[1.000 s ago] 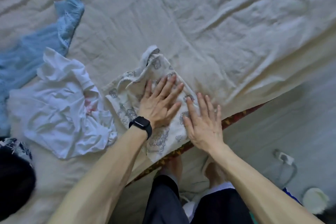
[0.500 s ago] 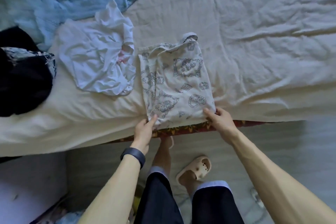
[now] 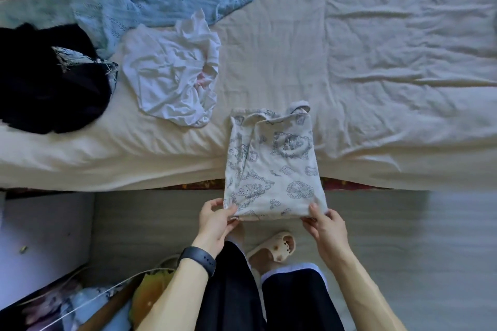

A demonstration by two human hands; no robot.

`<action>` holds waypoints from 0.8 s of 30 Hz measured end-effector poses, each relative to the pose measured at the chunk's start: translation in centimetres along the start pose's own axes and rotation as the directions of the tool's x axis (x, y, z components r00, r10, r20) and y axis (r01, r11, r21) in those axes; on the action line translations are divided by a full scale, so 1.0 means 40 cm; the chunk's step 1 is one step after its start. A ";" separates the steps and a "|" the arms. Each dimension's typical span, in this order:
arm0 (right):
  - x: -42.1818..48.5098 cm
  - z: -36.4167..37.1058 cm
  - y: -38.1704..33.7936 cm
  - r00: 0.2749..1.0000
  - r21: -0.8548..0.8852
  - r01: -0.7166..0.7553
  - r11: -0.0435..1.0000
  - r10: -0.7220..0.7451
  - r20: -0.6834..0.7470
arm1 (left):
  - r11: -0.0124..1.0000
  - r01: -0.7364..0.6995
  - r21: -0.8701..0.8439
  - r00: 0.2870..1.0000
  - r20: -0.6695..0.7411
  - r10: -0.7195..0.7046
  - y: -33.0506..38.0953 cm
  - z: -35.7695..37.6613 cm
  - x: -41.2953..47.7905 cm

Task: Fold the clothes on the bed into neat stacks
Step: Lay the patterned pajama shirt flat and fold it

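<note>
A cream garment with a grey cartoon print (image 3: 274, 166), folded into a narrow rectangle, lies half on the bed and hangs past the bed's near edge. My left hand (image 3: 216, 220) pinches its near left corner. My right hand (image 3: 324, 223) pinches its near right corner. A crumpled white shirt (image 3: 169, 72) lies on the bed to the left. Behind it spreads a light blue knit garment (image 3: 129, 8). A dark navy garment with a patterned piece (image 3: 48, 80) is heaped at the far left.
The cream bed sheet (image 3: 390, 62) stretches wrinkled to the right. A beige slipper (image 3: 277, 248) sits on the grey floor by my feet. A white cabinet (image 3: 40, 244) and a cluttered pile with cables (image 3: 88, 303) are at the lower left.
Both hands went from pressing flat on the printed garment to pinching its near corners, and pulled it toward me over the bed's edge. The camera has drawn back.
</note>
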State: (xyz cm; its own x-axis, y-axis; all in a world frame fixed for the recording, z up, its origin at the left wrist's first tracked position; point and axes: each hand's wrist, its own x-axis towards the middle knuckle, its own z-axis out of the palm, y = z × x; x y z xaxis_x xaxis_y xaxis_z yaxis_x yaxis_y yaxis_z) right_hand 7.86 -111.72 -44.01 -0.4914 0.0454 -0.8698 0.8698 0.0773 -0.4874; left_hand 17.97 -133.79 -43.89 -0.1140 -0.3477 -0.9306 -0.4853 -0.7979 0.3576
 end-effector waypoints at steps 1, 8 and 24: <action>-0.007 -0.012 0.013 0.999 -0.016 -0.036 0.999 0.036 -0.011 | 1.000 0.015 0.015 1.000 -0.019 -0.015 -0.012 -0.007 -0.011; -0.024 -0.008 -0.078 0.990 -0.285 0.142 0.948 -0.142 0.023 | 0.989 -0.110 0.101 0.994 0.036 0.107 0.074 0.022 -0.048; 0.320 0.214 -0.349 0.877 -0.783 0.337 0.523 -0.477 0.060 | 0.253 -0.398 0.882 0.872 0.277 0.405 0.403 0.232 0.275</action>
State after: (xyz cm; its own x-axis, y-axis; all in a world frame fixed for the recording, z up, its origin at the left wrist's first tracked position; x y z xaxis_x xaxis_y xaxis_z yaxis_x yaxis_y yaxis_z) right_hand -10.19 -120.75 -49.01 -0.8429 -0.0565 -0.5351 0.2535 0.8354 -0.4876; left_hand 0.85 -145.92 -49.09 -0.5359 -0.4894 -0.6880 -0.8419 0.3709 0.3919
